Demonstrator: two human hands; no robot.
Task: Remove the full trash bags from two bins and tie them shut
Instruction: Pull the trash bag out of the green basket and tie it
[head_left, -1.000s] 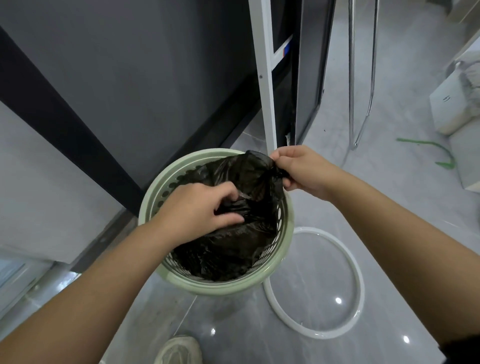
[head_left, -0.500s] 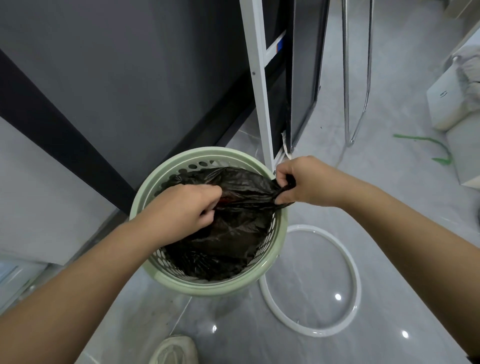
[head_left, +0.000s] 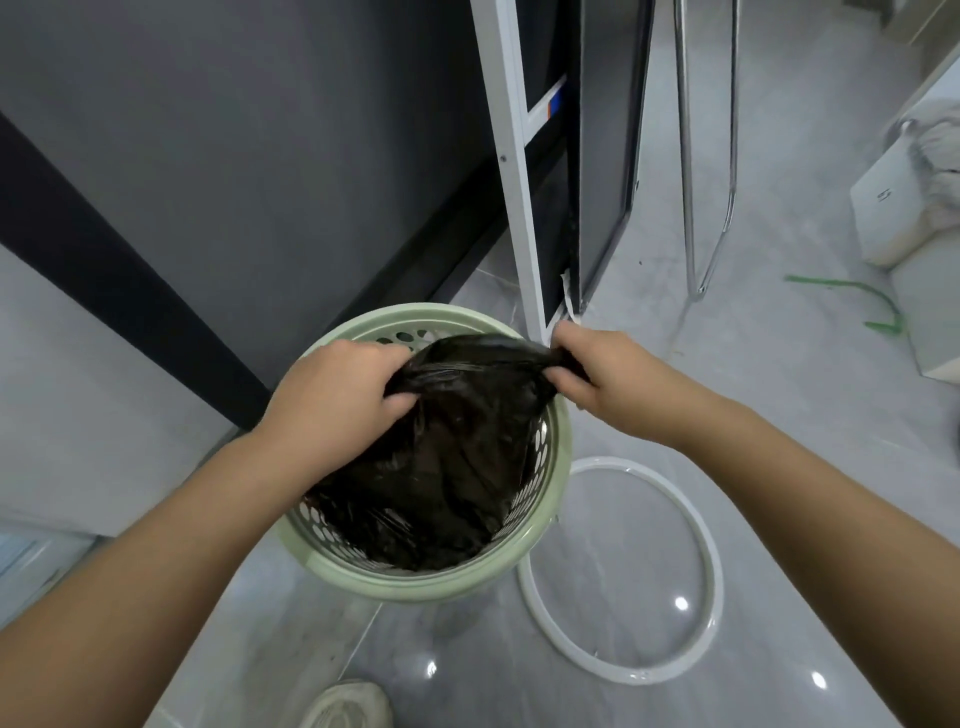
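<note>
From my head camera, I am gripping the black trash bag (head_left: 447, 457) with both hands over the pale green perforated bin (head_left: 550, 499). My left hand (head_left: 337, 400) is closing around a gathered bunch of plastic at the bag's left top, and my right hand (head_left: 597, 374) is pinching a twisted bunch at the bin's far right rim. The bag's body is sitting inside the bin. A white ring (head_left: 711, 561) is lying on the grey floor (head_left: 779, 415), touching the bin's right side.
</note>
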